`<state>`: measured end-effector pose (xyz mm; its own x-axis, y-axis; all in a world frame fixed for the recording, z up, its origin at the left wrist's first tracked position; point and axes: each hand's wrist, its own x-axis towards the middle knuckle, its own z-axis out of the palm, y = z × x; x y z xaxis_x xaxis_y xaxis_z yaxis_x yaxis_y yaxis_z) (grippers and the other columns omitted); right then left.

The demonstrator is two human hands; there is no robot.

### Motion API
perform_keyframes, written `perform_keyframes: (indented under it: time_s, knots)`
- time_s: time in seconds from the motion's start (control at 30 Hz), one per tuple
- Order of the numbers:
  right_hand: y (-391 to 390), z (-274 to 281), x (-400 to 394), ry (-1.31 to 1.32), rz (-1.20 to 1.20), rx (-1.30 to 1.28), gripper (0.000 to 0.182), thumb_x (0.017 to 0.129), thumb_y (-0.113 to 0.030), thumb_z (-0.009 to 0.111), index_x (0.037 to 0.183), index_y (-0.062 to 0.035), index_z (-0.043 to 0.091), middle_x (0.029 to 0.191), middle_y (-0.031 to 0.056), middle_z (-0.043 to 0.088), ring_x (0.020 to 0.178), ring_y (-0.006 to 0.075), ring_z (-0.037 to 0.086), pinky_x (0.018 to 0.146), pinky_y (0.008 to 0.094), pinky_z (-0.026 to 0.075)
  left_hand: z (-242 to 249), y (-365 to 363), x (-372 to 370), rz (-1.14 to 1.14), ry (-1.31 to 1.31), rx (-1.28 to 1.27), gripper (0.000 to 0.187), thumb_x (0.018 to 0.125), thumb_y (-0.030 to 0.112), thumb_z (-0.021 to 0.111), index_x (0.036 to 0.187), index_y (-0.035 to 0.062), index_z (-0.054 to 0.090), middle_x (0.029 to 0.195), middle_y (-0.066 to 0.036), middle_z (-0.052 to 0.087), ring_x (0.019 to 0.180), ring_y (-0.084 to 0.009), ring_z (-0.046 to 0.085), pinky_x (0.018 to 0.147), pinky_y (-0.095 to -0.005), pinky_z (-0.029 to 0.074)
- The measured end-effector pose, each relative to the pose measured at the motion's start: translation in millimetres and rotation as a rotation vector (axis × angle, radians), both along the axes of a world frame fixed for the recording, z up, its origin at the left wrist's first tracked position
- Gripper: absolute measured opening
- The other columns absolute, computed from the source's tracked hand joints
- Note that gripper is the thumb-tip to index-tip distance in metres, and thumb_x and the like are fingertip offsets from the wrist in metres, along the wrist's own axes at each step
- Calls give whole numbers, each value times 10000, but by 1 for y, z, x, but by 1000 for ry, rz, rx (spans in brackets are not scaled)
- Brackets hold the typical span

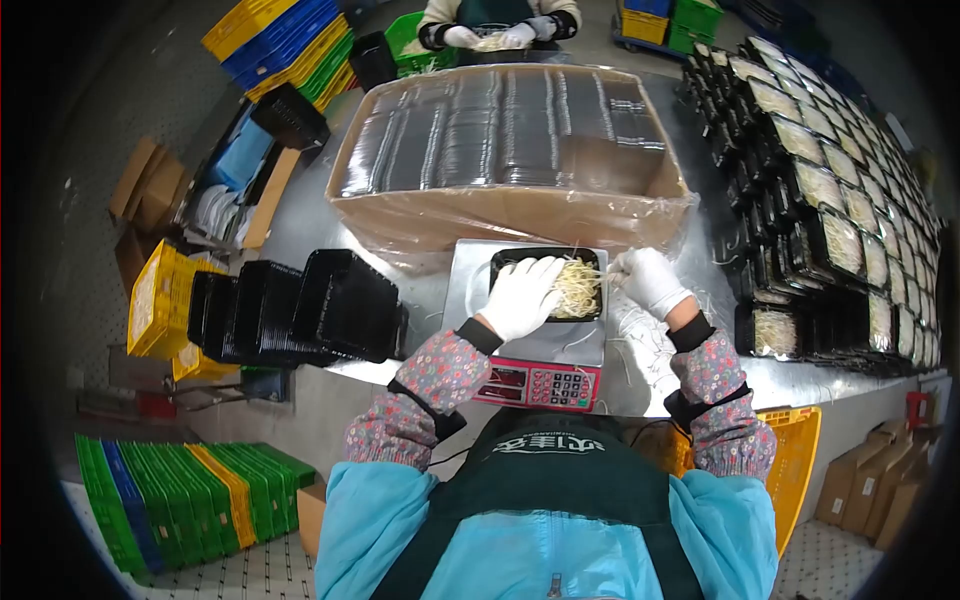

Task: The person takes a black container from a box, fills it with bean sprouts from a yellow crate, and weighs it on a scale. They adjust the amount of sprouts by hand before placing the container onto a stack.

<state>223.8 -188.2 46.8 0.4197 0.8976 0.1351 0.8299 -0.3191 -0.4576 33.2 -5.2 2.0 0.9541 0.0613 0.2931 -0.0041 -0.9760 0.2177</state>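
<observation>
A black plastic tray (497,262) of pale bean sprouts (577,290) sits on the steel pan of a red electronic scale (545,386). My gloved left hand (524,295) lies flat over the left part of the tray, fingers stretched out and touching the sprouts. Just past the tray's right edge, my gloved right hand (652,282) is closed in a pinch, with a few thin sprout strands at its fingertips. Loose strands are scattered on the pan and on the table to its right.
Behind the scale stands a carton (510,210) packed with stacked plastic lids or trays. Nested black trays (345,305) lean at the left. Filled packs (840,240) are piled high at the right. Across the table, a co-worker's gloved hands (490,40) handle sprouts.
</observation>
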Motion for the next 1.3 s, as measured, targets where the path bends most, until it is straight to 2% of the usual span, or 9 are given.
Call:
perform_keyframes:
  time_s: [0.27, 0.4, 0.53, 0.7, 0.77, 0.93, 1.03, 1.13, 1.3]
  knots:
    - [-12, 58, 0, 562, -3, 487, 161, 857, -81, 727, 983, 19, 729, 926, 123, 721, 817, 105, 663, 709, 266, 515, 5, -3, -4, 51, 19, -192, 748, 884, 404, 643, 1444, -19, 384, 1404, -210, 471, 1294, -364, 440, 1086, -478, 327]
    - [23, 37, -32, 484, 124, 466, 155, 843, -147, 734, 970, -59, 750, 900, 86, 695, 829, 181, 667, 750, 298, 523, 21, -2, -18, 181, -130, -641, 944, 742, 240, 821, 1481, -36, 302, 1464, -238, 401, 1382, -324, 381, 1145, -376, 315]
    - [42, -19, -48, 180, 117, 220, 199, 809, -187, 734, 996, -118, 749, 1029, 78, 662, 997, 266, 629, 890, 365, 497, 49, 5, -51, 186, -103, -1068, 883, 774, 41, 740, 1495, -64, 241, 1480, -204, 405, 1376, -256, 390, 1138, -363, 311]
    - [23, -17, -42, 299, 116, 298, 427, 828, -128, 683, 1253, -111, 643, 1248, 167, 612, 1195, 305, 567, 1051, 373, 434, 25, 22, -71, 233, -211, -994, 848, 799, 59, 712, 1504, -30, 249, 1516, -221, 359, 1419, -302, 332, 1172, -376, 259]
    - [18, -10, -43, 439, 73, 359, 560, 835, -104, 660, 1379, -86, 527, 1368, 208, 537, 1308, 330, 486, 1120, 385, 372, 37, 10, -54, 199, -169, -513, 830, 805, 126, 725, 1489, -38, 284, 1516, -238, 350, 1427, -347, 314, 1180, -395, 247]
    - [52, -44, -89, 410, -78, 45, 812, 903, -504, 560, 1411, 96, 358, 1370, 327, 467, 1295, 455, 435, 1097, 466, 347, -3, 7, 6, -96, -122, -164, 612, 778, 256, 643, 1335, 49, 493, 1250, -166, 583, 1128, -382, 540, 942, -478, 428]
    - [51, -44, -92, 330, -120, 116, 714, 930, -511, 558, 1317, 71, 407, 1281, 330, 515, 1174, 444, 537, 991, 469, 435, 3, 9, 23, -52, 35, -76, 528, 799, 283, 647, 1267, 65, 540, 1109, -141, 615, 963, -360, 569, 808, -476, 464]
    - [20, -25, -88, 286, -26, 271, 773, 964, -464, 532, 1486, 49, 284, 1432, 319, 418, 1345, 394, 432, 1109, 420, 369, 6, 16, 19, -99, 59, -18, 522, 833, 318, 659, 1259, 33, 562, 1144, -147, 618, 1016, -360, 569, 859, -472, 460]
    - [-92, -42, -8, 288, -467, 645, 375, 950, -305, 609, 1222, -51, 650, 1191, 152, 672, 1153, 294, 613, 1001, 376, 466, 21, 12, 0, -92, 43, -102, 588, 864, 356, 674, 1329, 21, 543, 1259, -169, 597, 1107, -352, 548, 944, -452, 422]
